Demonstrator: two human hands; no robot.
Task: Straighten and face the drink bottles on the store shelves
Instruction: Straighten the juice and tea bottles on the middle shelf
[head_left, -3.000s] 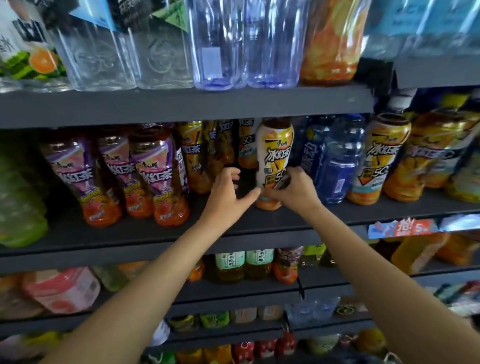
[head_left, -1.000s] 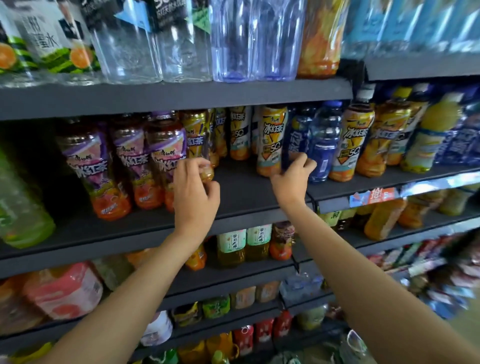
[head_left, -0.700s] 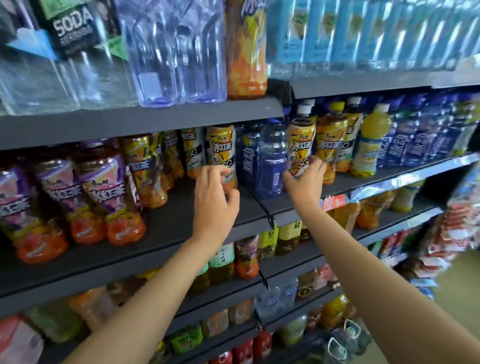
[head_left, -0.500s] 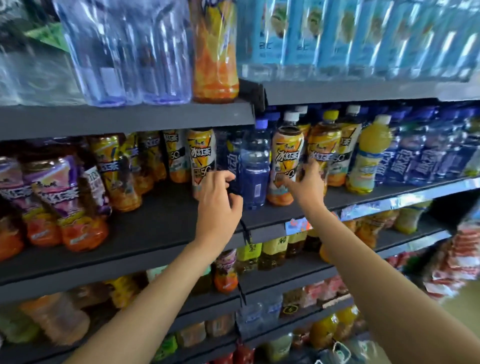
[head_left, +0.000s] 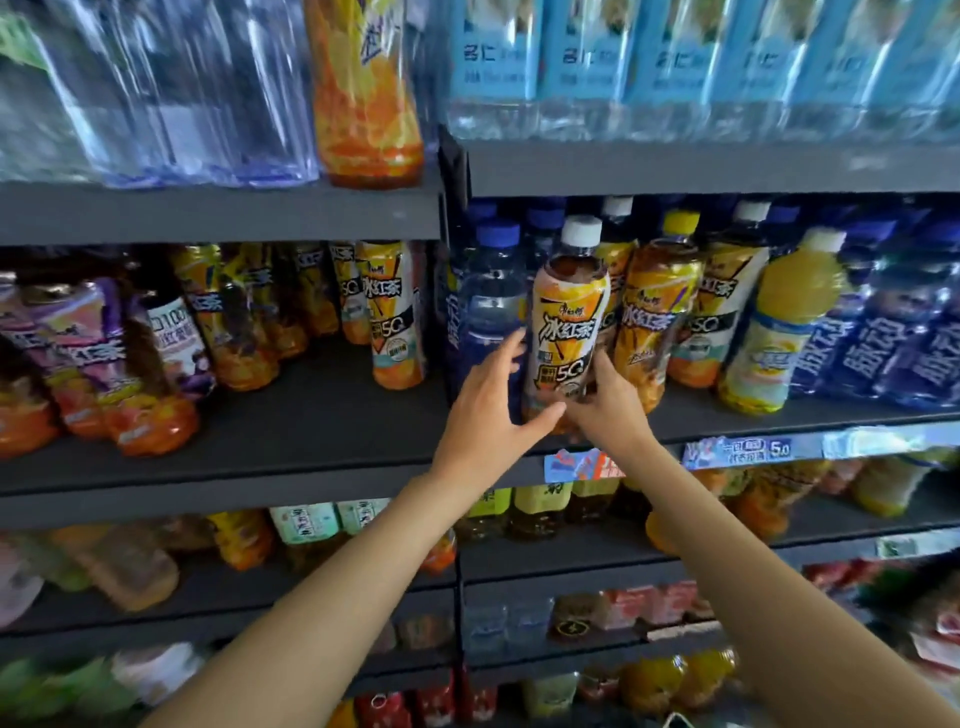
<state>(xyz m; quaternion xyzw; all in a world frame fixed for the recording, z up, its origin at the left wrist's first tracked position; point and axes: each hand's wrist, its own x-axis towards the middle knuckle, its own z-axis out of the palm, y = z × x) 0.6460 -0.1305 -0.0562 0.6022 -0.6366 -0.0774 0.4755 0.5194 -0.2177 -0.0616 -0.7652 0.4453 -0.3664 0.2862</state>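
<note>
An iced tea bottle (head_left: 569, 322) with a white cap and a yellow-orange label stands at the front of the dark middle shelf (head_left: 311, 467), label facing me. My left hand (head_left: 491, 400) grips its lower left side, thumb across the base. My right hand (head_left: 610, 400) grips its lower right side from below. A blue-capped water bottle (head_left: 491, 291) stands just left of it, partly behind my left hand. More iced tea bottles (head_left: 657, 306) stand right of it.
Purple-labelled tea bottles (head_left: 98, 364) lean at the shelf's left, and another iced tea bottle (head_left: 395, 317) stands near the divider. Yellow juice (head_left: 779, 322) and blue drink bottles (head_left: 893, 343) fill the right. Large water bottles (head_left: 171, 88) sit above. Price tags (head_left: 737, 449) line the edge.
The view has shifted to the right section of the shelf. Both hands moved right, and they now hold the white-capped iced tea bottle from both sides.
</note>
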